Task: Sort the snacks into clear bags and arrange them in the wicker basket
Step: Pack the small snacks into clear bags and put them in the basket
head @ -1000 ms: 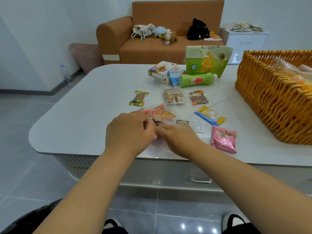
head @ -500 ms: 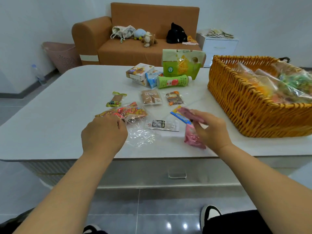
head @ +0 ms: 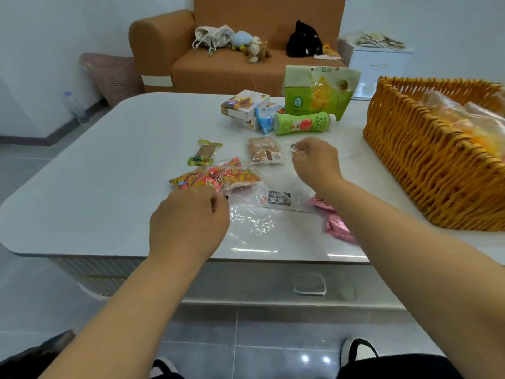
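Left hand (head: pixel 188 222) at 7 o'clock, fingers pinching the mouth edge of the clear bag (head: pixel 240 203), which lies flat mid-bench, orange snacks (head: pixel 218 179) already inside at its far end. Film looks thin, limp, slippery: hold the rim, not the belly. Green-ended bar (head: pixel 203 154) at 10, brown packet (head: pixel 263 153) at 12, both light, crinkly; take them by the sealed ends. Right hand (head: pixel 314 162) at 1, fingers nipping a small dark packet (head: pixel 296 150), mostly hidden. Pink packet (head: pixel 337 227) at 5, close to the bench (head: pixel 109 173) front edge, could slide off. Wicker basket (head: pixel 426 165) at 3, part filled; open bench between it and the hands.
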{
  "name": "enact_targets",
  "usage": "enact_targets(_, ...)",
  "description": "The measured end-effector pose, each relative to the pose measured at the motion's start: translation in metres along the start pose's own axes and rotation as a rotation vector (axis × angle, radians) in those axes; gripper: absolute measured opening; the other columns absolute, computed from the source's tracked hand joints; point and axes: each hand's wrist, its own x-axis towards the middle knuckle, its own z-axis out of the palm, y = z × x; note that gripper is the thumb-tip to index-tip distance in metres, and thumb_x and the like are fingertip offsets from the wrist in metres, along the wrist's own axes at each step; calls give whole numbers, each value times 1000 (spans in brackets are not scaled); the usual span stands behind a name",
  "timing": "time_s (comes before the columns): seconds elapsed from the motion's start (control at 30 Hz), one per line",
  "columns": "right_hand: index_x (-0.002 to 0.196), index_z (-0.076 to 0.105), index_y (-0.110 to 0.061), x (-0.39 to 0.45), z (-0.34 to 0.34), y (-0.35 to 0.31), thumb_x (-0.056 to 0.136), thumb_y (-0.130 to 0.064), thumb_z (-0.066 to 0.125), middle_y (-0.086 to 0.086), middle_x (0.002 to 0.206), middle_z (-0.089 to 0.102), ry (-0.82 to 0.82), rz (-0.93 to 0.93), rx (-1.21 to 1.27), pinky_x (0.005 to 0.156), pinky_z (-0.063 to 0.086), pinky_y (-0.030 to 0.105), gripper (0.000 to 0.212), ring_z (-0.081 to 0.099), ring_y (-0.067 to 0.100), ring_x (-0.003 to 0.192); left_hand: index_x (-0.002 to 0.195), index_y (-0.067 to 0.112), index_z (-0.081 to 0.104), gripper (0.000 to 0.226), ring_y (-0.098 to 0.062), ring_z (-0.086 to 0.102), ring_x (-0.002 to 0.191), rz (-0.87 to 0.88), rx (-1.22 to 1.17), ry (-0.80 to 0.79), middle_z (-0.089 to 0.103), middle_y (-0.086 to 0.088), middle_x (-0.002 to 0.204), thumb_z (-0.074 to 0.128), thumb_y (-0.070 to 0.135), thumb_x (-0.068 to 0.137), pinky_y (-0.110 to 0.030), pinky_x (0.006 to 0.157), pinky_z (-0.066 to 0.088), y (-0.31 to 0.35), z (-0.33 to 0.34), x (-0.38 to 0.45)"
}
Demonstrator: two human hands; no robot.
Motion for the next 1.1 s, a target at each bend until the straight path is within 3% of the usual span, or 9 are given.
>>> enact_targets(0.23,141,32,-6,65,62,-33,85,-35,69,10,129,50,-209,379,53,83,45,32,73,50,22,104,77,23,61,33,-22,50,69,58,38,-44,49,6,65,43,40,98,-28,56,36,1,4,-3)
enact_targets(0.4,122,53,-2,84,77,-34,87,-27,65,11,100,53,-374,357,21,99,46,42,45,53,30,107,77,24,61,31,-19,53,73,42,4,-80,56,6,70,44,39,98,-28,58,38,-2,4,5)
enact_targets(0.47,106,55,-5,79,71,-26,78,-21,74,13,102,55,-329,394,100,92,52,43,37,57,28,100,79,24,62,30,-20,56,75,24,9,-99,58,6,72,44,39,98,-28,60,41,-3,5,5)
enact_targets(0.57,104,57,-7,62,53,-11,73,-8,75,14,99,64,-219,458,391,66,58,38,36,65,28,85,115,31,61,24,-22,60,96,13,-30,-110,67,7,104,48,34,95,-31,75,47,-1,8,1)
enact_targets(0.67,100,62,-7,33,25,-5,76,8,65,17,96,66,-166,296,555,68,59,45,28,67,33,85,141,36,41,52,-18,49,121,82,-138,-129,51,12,139,54,22,93,-31,87,42,0,8,-3)
enact_targets(0.77,98,58,-13,-6,-13,0,80,8,62,10,92,65,-115,163,677,66,59,36,28,65,22,79,140,40,46,46,-5,38,131,225,-117,-175,44,21,144,53,25,97,-28,98,40,2,6,-6)
enact_targets(0.87,102,58,-21,-45,-59,-2,79,6,62,10,101,70,-131,159,779,79,57,43,36,69,28,92,133,41,55,34,-3,39,132,253,-1,-207,51,21,139,47,42,99,-28,100,40,4,8,-8)
enact_targets(1.0,101,61,-11,-109,-104,-10,79,0,54,11,88,68,-263,224,932,70,54,43,26,65,27,77,118,42,67,30,-12,58,115,210,25,-189,66,14,122,46,49,98,-32,88,49,10,7,-13)
enact_targets(1.1,90,65,-11,-150,-110,-7,82,-10,58,8,74,63,-467,410,953,58,51,30,11,59,21,61,107,38,72,29,-19,61,104,172,17,-140,71,8,108,46,49,98,-30,77,48,14,5,-14)
